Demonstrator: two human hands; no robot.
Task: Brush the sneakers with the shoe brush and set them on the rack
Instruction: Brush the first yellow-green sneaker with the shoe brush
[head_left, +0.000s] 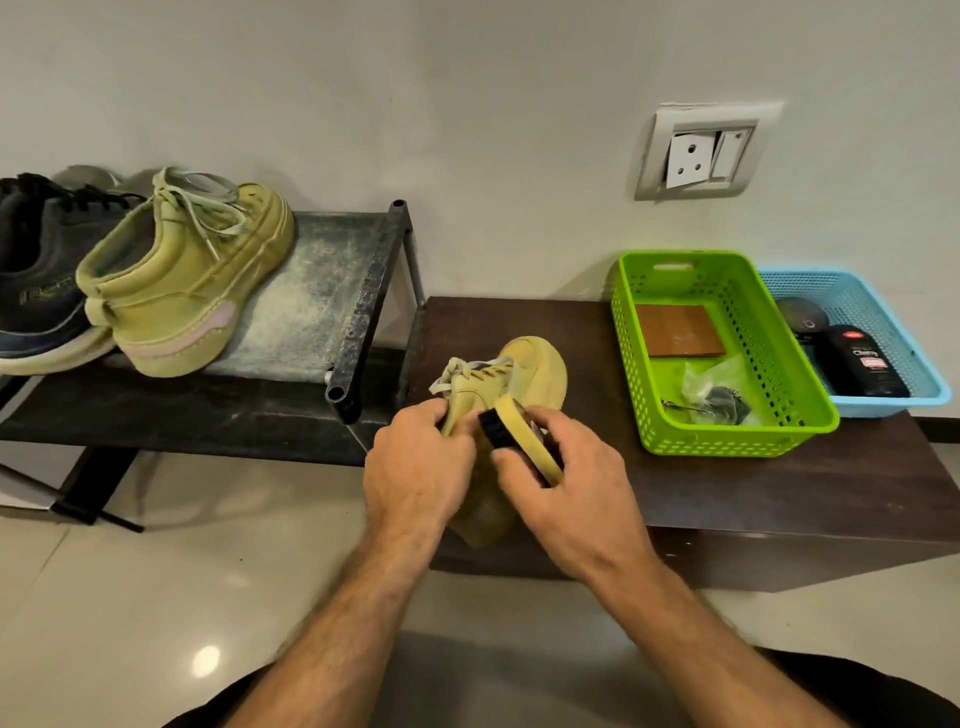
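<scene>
Above the near edge of the dark worktop, both hands meet at centre frame, forearms converging. Left hand: fingers curled round the collar of a yellow sneaker, held toe pointing away. Right hand: fingers wrapped about the shoe brush, wooden back angled up, black bristles against the sneaker's side. Second yellow sneaker, pink-striped sole, stands on the rack at left, beside a dark shoe.
</scene>
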